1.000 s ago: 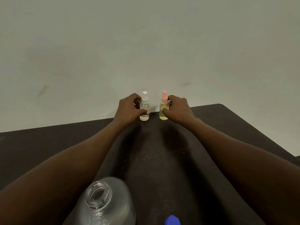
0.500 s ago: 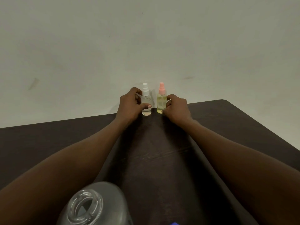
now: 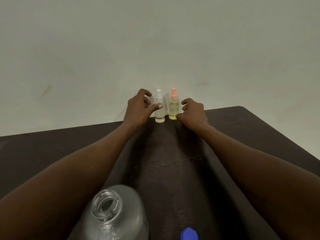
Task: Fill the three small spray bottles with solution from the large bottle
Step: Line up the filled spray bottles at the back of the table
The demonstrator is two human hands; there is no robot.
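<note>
Two small spray bottles stand upright side by side at the table's far edge. One is clear with a white cap (image 3: 159, 115), the other yellowish with a pink cap (image 3: 173, 108). My left hand (image 3: 138, 108) is just left of the clear bottle, fingers loosely curled and apart from it, thumb crossing in front of it. My right hand (image 3: 192, 111) hovers just right of the yellowish bottle, fingers loosely curled, holding nothing. The large clear bottle (image 3: 114, 213) stands uncapped near me at the bottom.
A blue cap (image 3: 189, 234) lies at the bottom edge, right of the large bottle. The dark brown table (image 3: 52, 149) ends at a pale wall just behind the small bottles; its right corner is at the far right.
Both hands gripped the two small bottles and slid them closer together at the far edge. Now the fingers have come off and the bottles stand free.
</note>
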